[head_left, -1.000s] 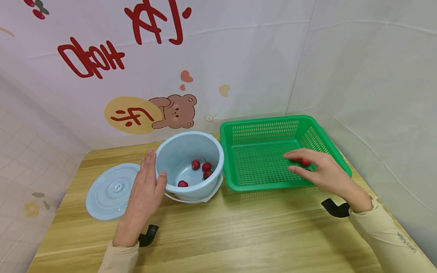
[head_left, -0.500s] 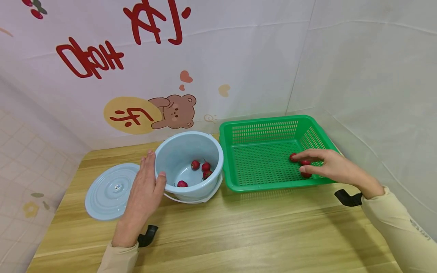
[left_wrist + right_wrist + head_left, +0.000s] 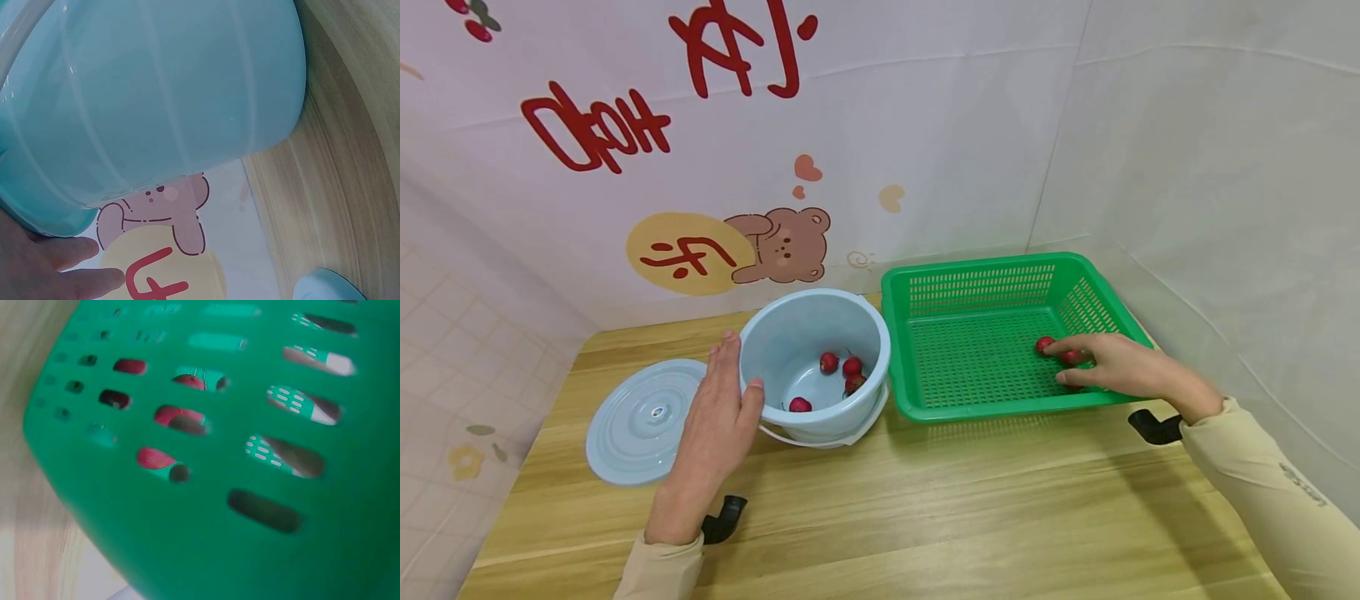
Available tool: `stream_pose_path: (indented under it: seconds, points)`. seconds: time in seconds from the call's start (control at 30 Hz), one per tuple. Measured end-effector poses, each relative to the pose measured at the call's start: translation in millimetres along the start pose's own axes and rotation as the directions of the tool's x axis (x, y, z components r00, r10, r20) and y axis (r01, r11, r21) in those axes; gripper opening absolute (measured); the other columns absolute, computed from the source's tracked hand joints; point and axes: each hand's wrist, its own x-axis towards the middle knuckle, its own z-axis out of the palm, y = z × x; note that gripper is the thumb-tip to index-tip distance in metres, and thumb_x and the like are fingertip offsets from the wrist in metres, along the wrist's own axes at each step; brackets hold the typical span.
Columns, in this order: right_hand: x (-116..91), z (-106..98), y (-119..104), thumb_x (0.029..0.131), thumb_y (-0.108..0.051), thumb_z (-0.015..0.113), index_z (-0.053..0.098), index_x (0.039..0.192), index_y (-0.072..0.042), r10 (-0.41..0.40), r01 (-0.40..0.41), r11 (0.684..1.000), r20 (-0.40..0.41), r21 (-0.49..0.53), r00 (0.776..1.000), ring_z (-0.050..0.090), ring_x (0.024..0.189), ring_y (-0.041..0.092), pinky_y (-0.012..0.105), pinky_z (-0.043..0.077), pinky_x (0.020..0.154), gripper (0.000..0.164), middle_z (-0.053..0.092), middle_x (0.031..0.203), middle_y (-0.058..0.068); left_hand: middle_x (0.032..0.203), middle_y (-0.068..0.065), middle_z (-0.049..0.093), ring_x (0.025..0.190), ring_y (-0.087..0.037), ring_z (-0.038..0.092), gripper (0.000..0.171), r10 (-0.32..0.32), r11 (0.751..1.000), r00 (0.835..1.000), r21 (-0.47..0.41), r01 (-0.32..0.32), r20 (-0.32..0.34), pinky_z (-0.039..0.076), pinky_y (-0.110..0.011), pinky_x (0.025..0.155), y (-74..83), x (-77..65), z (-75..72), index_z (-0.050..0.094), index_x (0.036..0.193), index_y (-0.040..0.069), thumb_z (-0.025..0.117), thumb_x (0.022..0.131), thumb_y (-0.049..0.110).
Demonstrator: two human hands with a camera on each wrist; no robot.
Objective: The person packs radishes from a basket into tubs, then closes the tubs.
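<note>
In the head view my left hand rests against the left side of the light blue bucket, its fingers straight. The left wrist view shows its fingertips by the rim, beside the bucket wall. Several small round red fruits, some with thin stems, lie in the bucket. My right hand reaches into the green basket, thumb and fingers spread over a few red fruits. Its fingertips partly cover them. Through the basket's slots, red fruit and parts of the hand show in the right wrist view.
A round blue lid lies on the wooden table, left of the bucket. The bucket's pale handle hangs down in front. The basket stands close to the bucket's right side, and a printed cloth wall rises behind.
My right hand moves right and down into the basket over the red fruits, then shifts slightly back left. My left hand stays at the bucket.
</note>
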Motion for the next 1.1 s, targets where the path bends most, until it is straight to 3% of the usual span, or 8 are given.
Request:
stream_pose_path:
  seconds: [0.27, 0.6, 0.73, 0.93, 1.0, 1.1]
  points:
    - [4.3, 1.7, 0.5, 0.100, -0.039, 0.068, 0.067, 0.135, -0.004, 0.055, -0.054, 0.996, 0.018, -0.067, 0.998, 0.066, 0.113, 0.037, 0.051, 0.054, 0.086, 0.050, 0.072, 0.121, 0.014, 0.170, -0.018, 0.019, 0.156, -0.042, 0.018, 0.067, -0.006, 1.000, 1.000, 0.001, 0.006, 0.001, 0.022, -0.060, 0.122, -0.4, -0.6, 0.4, 0.020, 0.163, -0.002, 0.041, 0.107, 0.028]
    - [7.5, 4.8, 1.8, 0.103, -0.038, 0.064, 0.060, 0.141, 0.002, 0.038, -0.038, 0.999, 0.138, 0.000, 0.990, 0.055, 0.131, 0.046, 0.059, 0.049, 0.100, 0.055, 0.060, 0.142, 0.022, 0.169, -0.019, 0.022, 0.155, -0.044, 0.021, 0.067, 0.011, 1.000, 1.000, -0.005, -0.011, -0.010, 0.023, -0.060, 0.122, -1.8, -1.1, 1.5, 0.022, 0.163, -0.002, 0.042, 0.106, 0.028]
    - [7.5, 3.5, 5.2, 0.101, -0.035, 0.066, 0.059, 0.143, -0.001, 0.013, -0.021, 0.998, 0.126, 0.059, 0.992, 0.058, 0.129, 0.042, 0.053, 0.051, 0.099, 0.054, 0.058, 0.145, 0.023, 0.169, -0.020, 0.022, 0.155, -0.042, 0.020, 0.067, 0.012, 1.000, 1.000, -0.009, -0.012, -0.010, 0.022, -0.059, 0.123, -1.5, -0.6, 1.5, 0.022, 0.163, -0.002, 0.042, 0.107, 0.028]
    - [8.0, 1.2, 15.1, 0.102, -0.019, 0.066, 0.054, 0.147, 0.000, -0.040, -0.005, 0.958, 0.152, 0.285, 0.988, 0.066, 0.121, 0.029, 0.027, 0.054, 0.092, 0.051, 0.043, 0.157, 0.026, 0.169, -0.020, 0.021, 0.155, -0.041, 0.020, 0.067, 0.013, 1.000, 1.000, -0.012, -0.013, -0.011, 0.021, -0.057, 0.124, -2.4, -1.1, 2.5, 0.022, 0.163, -0.002, 0.042, 0.107, 0.027]
    - [8.6, 0.9, 17.8, 0.102, -0.015, 0.066, 0.053, 0.147, 0.000, -0.052, -0.005, 0.943, 0.160, 0.334, 0.986, 0.064, 0.124, 0.033, 0.023, 0.053, 0.092, 0.049, 0.044, 0.156, 0.027, 0.169, -0.020, 0.022, 0.155, -0.042, 0.021, 0.067, 0.012, 1.000, 1.000, -0.014, -0.012, -0.012, 0.021, -0.057, 0.124, -2.7, -1.3, 2.8, 0.022, 0.163, -0.002, 0.042, 0.107, 0.027]
    - [9.0, 0.0, 19.5, 0.101, -0.013, 0.065, 0.056, 0.146, -0.002, -0.045, -0.010, 0.944, 0.160, 0.329, 0.986, 0.058, 0.130, 0.042, 0.025, 0.052, 0.095, 0.047, 0.049, 0.153, 0.025, 0.169, -0.020, 0.022, 0.155, -0.042, 0.021, 0.067, 0.012, 1.000, 1.000, -0.016, -0.012, -0.013, 0.021, -0.057, 0.124, -2.7, -1.3, 2.9, 0.021, 0.163, -0.003, 0.042, 0.107, 0.027]
